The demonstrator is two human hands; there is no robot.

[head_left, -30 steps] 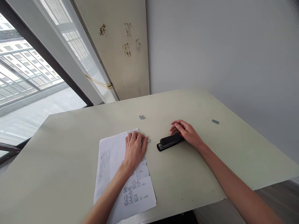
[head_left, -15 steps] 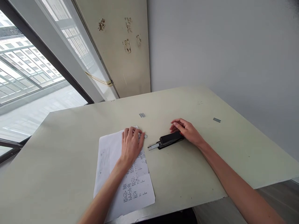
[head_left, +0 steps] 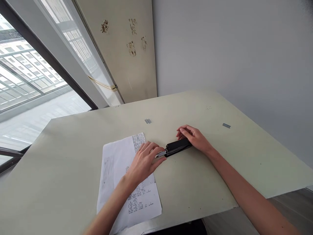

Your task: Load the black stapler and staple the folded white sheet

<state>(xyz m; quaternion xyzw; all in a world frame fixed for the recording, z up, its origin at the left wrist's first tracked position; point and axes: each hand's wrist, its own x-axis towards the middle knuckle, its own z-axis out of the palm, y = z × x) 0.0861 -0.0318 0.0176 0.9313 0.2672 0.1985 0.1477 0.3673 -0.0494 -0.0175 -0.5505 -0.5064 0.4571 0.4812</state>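
Observation:
A black stapler [head_left: 178,144] lies on the table with its metal staple tray [head_left: 160,154] drawn out toward the left. My right hand [head_left: 195,138] rests around the stapler's rear end, holding it, with the fingers curled beyond it. At the tray's outer end is my left hand [head_left: 146,160], its thumb and index finger on either side of the metal. What these fingertips pinch, if anything, is hidden. Beneath my left wrist lie printed paper sheets [head_left: 119,153], partly covered by the hand and forearm.
Short grey staple strips [head_left: 148,121] lie on the table [head_left: 80,169] beyond the paper. Another staple strip [head_left: 226,125] lies farther right. A grey wall [head_left: 220,49] and a stained cream panel [head_left: 127,71] stand behind the table, with a window [head_left: 29,62] at left.
My left hand has moved right and slightly nearer, from the paper's top edge to the stapler's tray. The small staple strip beside its fingers is out of sight. My right hand has barely moved.

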